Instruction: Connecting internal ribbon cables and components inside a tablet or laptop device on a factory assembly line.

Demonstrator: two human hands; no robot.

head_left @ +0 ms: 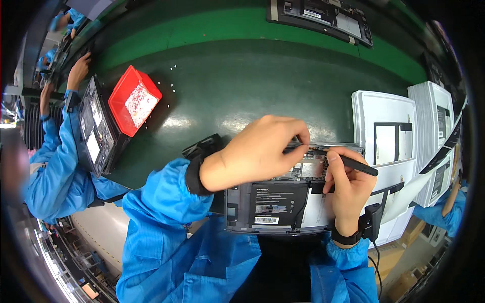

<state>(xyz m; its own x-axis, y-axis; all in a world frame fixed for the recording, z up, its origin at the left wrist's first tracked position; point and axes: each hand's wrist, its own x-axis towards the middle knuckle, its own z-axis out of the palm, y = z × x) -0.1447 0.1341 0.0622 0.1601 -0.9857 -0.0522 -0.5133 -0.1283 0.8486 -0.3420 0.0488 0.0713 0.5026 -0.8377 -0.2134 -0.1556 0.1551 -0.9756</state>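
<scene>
Under both hands, at the near edge of the green table point(227, 96), an opened laptop base point(297, 202) is lying with its black battery point(279, 206) toward the person and its circuit board point(312, 169) beyond. Over the board, the right hand point(349, 189) is gripping a slim black tool point(358, 164) between thumb and fingers, its tip pointing left. The left hand point(262, 149) is reaching across the base, thumb and forefinger bending narrowly together beside that tip; whether they are pinching anything, one cannot tell. Just right, white trays point(361, 121) are lying stacked; farther left, a red bin point(121, 103) is holding small white pieces point(140, 103).
</scene>
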